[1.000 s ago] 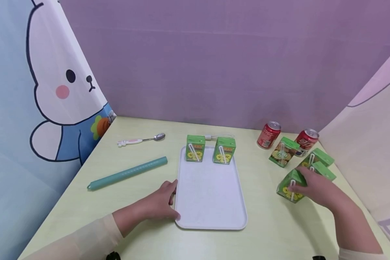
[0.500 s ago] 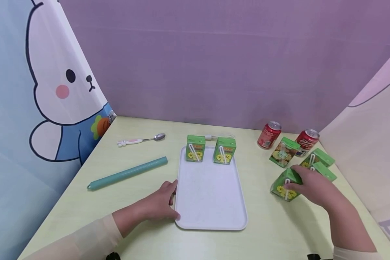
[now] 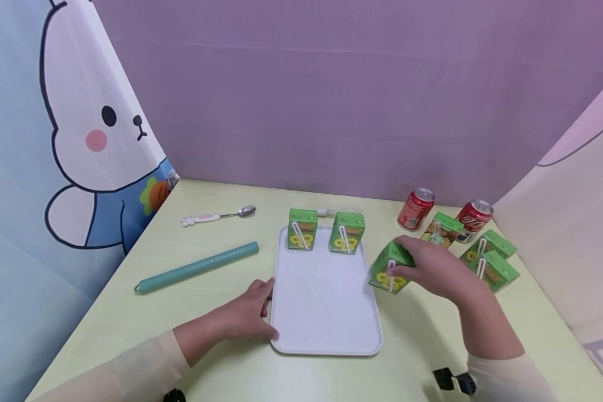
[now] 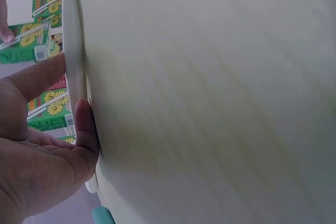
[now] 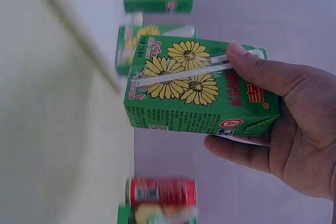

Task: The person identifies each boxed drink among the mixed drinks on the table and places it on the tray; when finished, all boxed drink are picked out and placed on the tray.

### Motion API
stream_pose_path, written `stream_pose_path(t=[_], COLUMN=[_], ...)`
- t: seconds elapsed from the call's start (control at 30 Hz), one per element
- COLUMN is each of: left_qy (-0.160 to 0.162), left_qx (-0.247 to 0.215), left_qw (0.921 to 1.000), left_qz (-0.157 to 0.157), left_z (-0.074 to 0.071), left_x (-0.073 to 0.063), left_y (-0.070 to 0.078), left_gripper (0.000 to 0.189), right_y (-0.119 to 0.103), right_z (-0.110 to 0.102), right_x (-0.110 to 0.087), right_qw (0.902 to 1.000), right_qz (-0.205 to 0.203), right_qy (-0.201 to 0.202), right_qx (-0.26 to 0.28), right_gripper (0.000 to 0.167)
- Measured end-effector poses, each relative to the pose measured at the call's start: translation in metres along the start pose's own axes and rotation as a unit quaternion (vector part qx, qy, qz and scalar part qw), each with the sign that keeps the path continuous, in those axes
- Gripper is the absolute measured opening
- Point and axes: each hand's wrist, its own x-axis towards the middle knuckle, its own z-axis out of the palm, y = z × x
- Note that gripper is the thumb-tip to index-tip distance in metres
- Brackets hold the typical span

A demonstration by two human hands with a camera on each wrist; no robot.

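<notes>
My right hand [image 3: 434, 268] grips a green drink carton [image 5: 194, 85] with yellow flowers and a white straw on its front. It holds the carton tilted, above the right edge of a white tray [image 3: 321, 312]. In the right wrist view the thumb lies across the carton's front and the other fingers go behind it. My left hand [image 3: 248, 312] holds the tray's left edge, thumb and fingertips against the rim. Two similar cartons, a left one [image 3: 302, 230] and a right one [image 3: 347, 233], stand upright at the tray's far end.
Right of the tray are two red cans [image 3: 416, 209] [image 3: 474, 219], a carton with a different print [image 3: 441, 230] and two more flowered cartons [image 3: 489, 245] [image 3: 496, 270]. A whisk [image 3: 339, 211] lies behind the tray. Leftward lie a spoon [image 3: 218, 216] and a teal stick [image 3: 197, 268].
My right hand has carried the carton leftward, away from the cartons on the right, to the tray's right edge. The left hand and the tray have stayed in place.
</notes>
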Motion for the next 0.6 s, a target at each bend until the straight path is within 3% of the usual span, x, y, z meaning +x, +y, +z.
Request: stream_pose_path(t=[0.43, 0.6], left_qy=[0.001, 0.001], left_qx=[-0.001, -0.001], left_qw=[1.0, 1.0], left_qz=[0.001, 0.001], left_z=[0.0, -0.001], left_x=[-0.001, -0.002], left_y=[0.001, 0.002], left_gripper=[0.114, 0.113], right_y=[-0.057, -0.076], right_z=[0.026, 0.037], right_x=[0.045, 0.061], right_qw=[0.999, 0.9979], right_qz=[-0.036, -0.055], right_qy=[-0.026, -0.03], right_qx=[-0.007, -0.015], right_gripper=[0.069, 0.062])
